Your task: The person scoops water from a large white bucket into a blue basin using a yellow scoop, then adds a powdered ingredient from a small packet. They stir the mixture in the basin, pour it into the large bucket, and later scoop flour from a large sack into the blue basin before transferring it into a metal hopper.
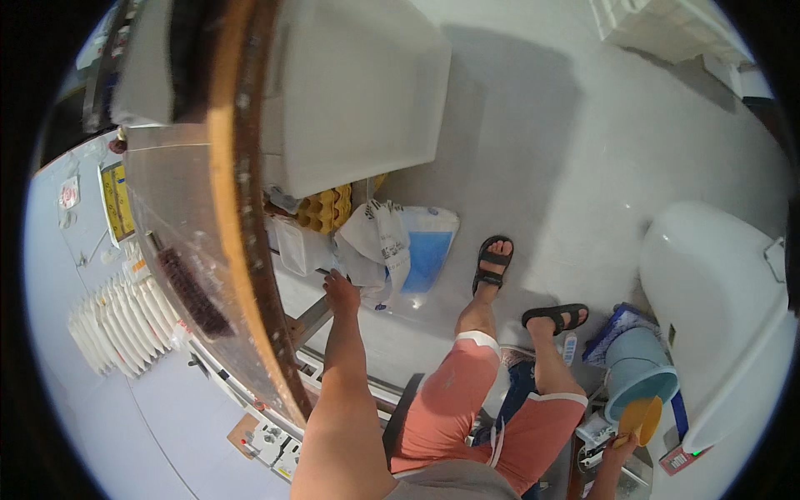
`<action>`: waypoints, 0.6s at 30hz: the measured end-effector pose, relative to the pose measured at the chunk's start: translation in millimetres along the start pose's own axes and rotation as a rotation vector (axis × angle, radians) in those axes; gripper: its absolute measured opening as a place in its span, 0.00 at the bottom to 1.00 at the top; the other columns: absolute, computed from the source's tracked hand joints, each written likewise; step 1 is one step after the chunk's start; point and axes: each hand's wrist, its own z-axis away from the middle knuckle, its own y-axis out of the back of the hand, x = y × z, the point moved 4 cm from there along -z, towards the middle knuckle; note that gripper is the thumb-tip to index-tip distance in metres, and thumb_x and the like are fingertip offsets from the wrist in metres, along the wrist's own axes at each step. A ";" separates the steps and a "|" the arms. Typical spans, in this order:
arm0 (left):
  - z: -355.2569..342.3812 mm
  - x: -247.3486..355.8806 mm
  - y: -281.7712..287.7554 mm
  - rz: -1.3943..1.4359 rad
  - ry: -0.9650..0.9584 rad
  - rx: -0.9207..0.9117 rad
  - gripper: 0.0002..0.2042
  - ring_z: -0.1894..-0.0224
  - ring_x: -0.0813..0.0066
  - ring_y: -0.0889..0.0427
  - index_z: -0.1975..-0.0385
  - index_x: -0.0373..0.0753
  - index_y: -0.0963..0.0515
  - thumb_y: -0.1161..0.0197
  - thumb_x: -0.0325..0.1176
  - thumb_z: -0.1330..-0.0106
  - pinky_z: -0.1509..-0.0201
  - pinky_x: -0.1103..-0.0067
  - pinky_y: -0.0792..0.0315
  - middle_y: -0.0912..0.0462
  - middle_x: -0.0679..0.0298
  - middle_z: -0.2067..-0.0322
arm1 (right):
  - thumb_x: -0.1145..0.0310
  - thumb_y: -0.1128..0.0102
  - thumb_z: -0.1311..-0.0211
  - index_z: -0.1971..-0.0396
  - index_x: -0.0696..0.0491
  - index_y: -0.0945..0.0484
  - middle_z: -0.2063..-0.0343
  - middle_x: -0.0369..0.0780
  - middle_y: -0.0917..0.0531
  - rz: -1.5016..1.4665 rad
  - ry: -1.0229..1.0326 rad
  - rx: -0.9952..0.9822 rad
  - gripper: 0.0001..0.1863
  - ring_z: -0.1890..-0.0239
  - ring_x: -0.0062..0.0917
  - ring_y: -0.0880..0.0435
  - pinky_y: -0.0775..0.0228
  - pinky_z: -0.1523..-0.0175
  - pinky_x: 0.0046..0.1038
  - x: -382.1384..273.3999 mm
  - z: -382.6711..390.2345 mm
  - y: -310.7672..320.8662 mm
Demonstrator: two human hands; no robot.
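My left hand (340, 293) reaches down beside the table with its fingers curled. A short, thin, dark piece shows at the fingertips, too small to name. Close by are a white plastic container (302, 247) and a white bag with a blue panel (427, 250), both on the floor. At the lower right, my right hand (621, 448) is closed on the lower end of a yellow plastic scoop (642, 421). The scoop is just beyond the rim of a light blue bucket (637, 358); whether they touch I cannot tell. The bucket's contents are hidden.
A wood-edged table (237, 208) bounds my left side. Beyond it stands a large white bin (358, 92), with yellow egg trays (325, 208) at its base. A big white rounded tub (717, 317) stands at the right, and a white crate (667, 29) at the far right.
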 end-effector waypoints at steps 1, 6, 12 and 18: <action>-12.2 6.2 -10.0 -0.033 0.014 -0.007 0.24 0.37 0.43 0.21 0.36 0.30 0.32 0.38 0.34 0.28 0.38 0.55 0.19 0.26 0.46 0.39 | 0.54 0.44 0.22 0.61 0.45 0.25 0.74 0.30 0.23 0.026 0.018 0.002 0.11 0.73 0.21 0.25 0.32 0.66 0.26 0.4 -2.3 0.6; -53.4 -13.7 -30.7 -0.021 0.026 0.020 0.10 0.50 0.45 0.13 0.55 0.36 0.18 0.41 0.35 0.24 0.45 0.56 0.18 0.13 0.48 0.52 | 0.54 0.47 0.19 0.63 0.44 0.27 0.76 0.30 0.24 0.126 0.042 -0.014 0.12 0.76 0.19 0.27 0.33 0.69 0.27 1.4 -9.9 -6.7; 19.4 32.3 21.1 0.496 0.082 0.385 0.16 0.54 0.37 0.15 0.60 0.34 0.17 0.42 0.42 0.20 0.51 0.52 0.22 0.13 0.42 0.58 | 0.55 0.42 0.22 0.62 0.47 0.27 0.74 0.32 0.25 0.105 -0.005 -0.013 0.12 0.75 0.21 0.25 0.32 0.70 0.27 20.7 -3.0 24.3; 173.5 127.3 96.8 1.248 -0.106 -0.053 0.13 0.67 0.70 0.12 0.55 0.33 0.15 0.37 0.38 0.20 0.63 0.70 0.20 0.13 0.60 0.68 | 0.59 0.39 0.24 0.57 0.48 0.26 0.71 0.32 0.25 -0.090 -0.005 -0.137 0.10 0.73 0.23 0.24 0.30 0.69 0.29 15.6 65.3 30.0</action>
